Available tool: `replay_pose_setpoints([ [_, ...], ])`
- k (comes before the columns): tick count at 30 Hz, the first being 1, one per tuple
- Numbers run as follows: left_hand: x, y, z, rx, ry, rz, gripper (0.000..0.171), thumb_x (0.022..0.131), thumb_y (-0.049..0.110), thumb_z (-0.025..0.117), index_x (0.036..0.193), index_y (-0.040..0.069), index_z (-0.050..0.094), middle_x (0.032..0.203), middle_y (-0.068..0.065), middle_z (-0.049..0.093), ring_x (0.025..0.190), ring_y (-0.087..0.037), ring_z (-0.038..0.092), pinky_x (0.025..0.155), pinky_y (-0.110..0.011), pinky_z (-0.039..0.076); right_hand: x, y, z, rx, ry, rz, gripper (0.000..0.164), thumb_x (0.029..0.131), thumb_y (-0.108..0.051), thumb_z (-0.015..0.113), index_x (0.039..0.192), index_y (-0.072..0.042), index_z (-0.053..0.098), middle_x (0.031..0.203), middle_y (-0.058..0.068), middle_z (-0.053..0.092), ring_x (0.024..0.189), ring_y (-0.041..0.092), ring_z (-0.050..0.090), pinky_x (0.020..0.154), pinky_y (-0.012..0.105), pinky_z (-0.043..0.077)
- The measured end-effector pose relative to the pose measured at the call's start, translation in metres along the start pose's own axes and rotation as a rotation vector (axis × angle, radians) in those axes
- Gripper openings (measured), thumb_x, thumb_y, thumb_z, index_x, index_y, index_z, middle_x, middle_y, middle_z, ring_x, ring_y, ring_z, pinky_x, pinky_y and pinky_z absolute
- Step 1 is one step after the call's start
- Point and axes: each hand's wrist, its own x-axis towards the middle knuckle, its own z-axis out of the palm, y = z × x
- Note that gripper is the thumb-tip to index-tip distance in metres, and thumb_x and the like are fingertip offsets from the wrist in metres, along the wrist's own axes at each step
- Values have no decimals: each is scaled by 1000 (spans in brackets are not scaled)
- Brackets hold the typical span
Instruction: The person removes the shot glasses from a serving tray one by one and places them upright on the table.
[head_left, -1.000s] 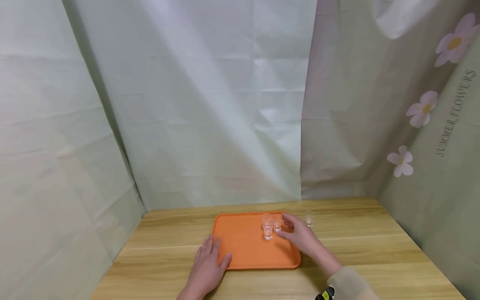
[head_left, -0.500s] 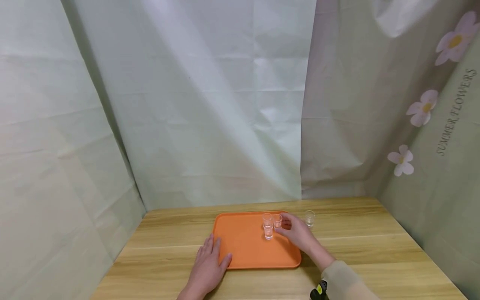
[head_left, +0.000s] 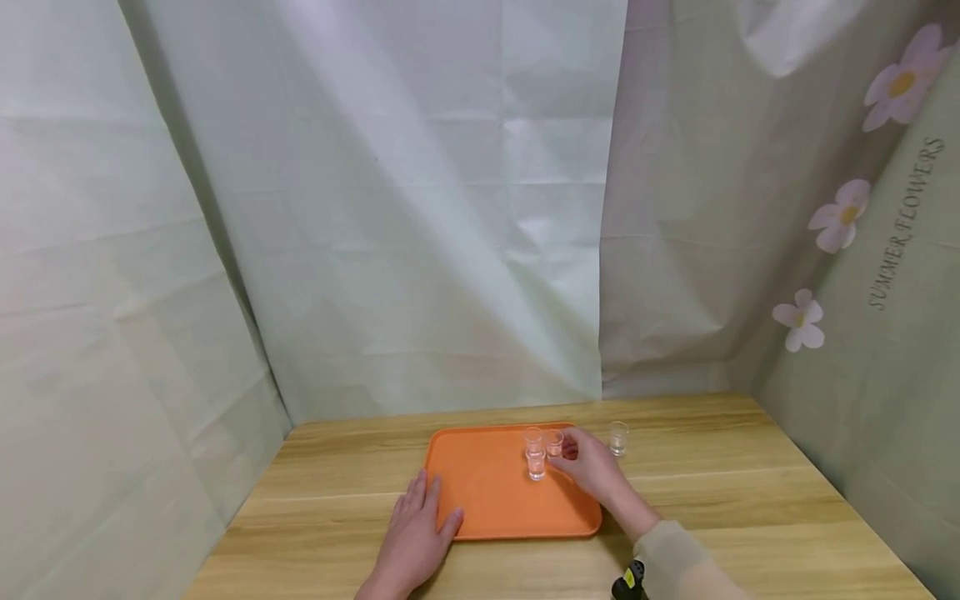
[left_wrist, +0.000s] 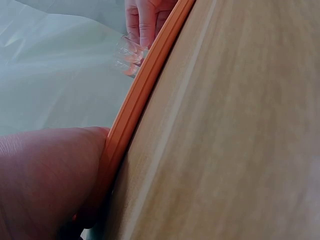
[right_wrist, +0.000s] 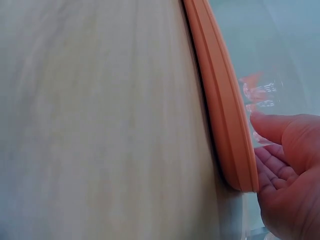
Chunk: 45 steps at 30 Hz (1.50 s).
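An orange tray (head_left: 487, 500) lies on the wooden table. Two small clear shot glasses stand one behind the other on it: the front glass (head_left: 536, 467) and the back glass (head_left: 533, 437). Beside them is a third shot glass (head_left: 553, 443), pinched between the thumb and fingers of my right hand (head_left: 588, 462). In the right wrist view the thumb of this hand (right_wrist: 300, 150) reaches toward the glasses past the tray's rim (right_wrist: 220, 100). My left hand (head_left: 412, 533) rests on the tray's left edge with its fingers stretched out.
Another clear shot glass (head_left: 618, 439) stands on the table (head_left: 705, 475), right of the tray. Pale curtains (head_left: 412, 208) close off the back and sides. A black and yellow device (head_left: 630, 579) sits by the right sleeve.
My right hand has moved slightly left, and its thumb and fingers have closed onto the third shot glass. The left hand has stayed on the tray's edge.
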Motion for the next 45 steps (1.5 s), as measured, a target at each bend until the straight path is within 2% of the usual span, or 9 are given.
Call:
replay_pose_setpoints([
  [12,2,-3,3,9,-13,-5,75,111,45,66,161,-9,48,172,-36,32,161,-53,29,127,-71,25,1,-1,4,-106,51,-5,27,91,-14,92,107,-6,73,97,1,72,90,20,70,85,45,60],
  [17,2,-1,2,6,-11,-3,74,111,44,67,161,-9,49,172,-36,32,161,-54,29,127,-71,25,0,-1,5,-108,57,-11,24,92,-12,91,103,-7,71,96,1,71,89,19,69,85,44,59],
  [26,2,-3,2,14,-9,4,75,111,44,67,161,-9,49,172,-36,32,160,-53,29,127,-71,25,-4,-2,1,9,38,18,24,95,-8,88,111,-4,71,101,3,72,96,22,70,88,45,61],
  [31,1,-3,3,17,-4,7,75,111,43,68,160,-10,49,171,-37,32,160,-54,29,126,-72,25,-9,-5,-4,42,22,20,20,96,-8,87,106,-6,70,98,2,70,93,20,68,84,41,60],
  [37,0,-3,2,13,-18,0,75,111,44,67,161,-9,48,172,-37,31,160,-54,29,127,-72,24,-19,-11,-10,82,15,45,22,93,-8,90,102,-10,70,93,-1,69,88,15,65,79,33,57],
  [45,1,-4,0,17,-29,-3,76,112,46,65,162,-8,48,173,-36,30,161,-53,27,128,-71,23,-32,-17,-24,124,-12,41,22,93,-9,91,100,-10,70,97,-1,72,91,14,70,79,28,59],
])
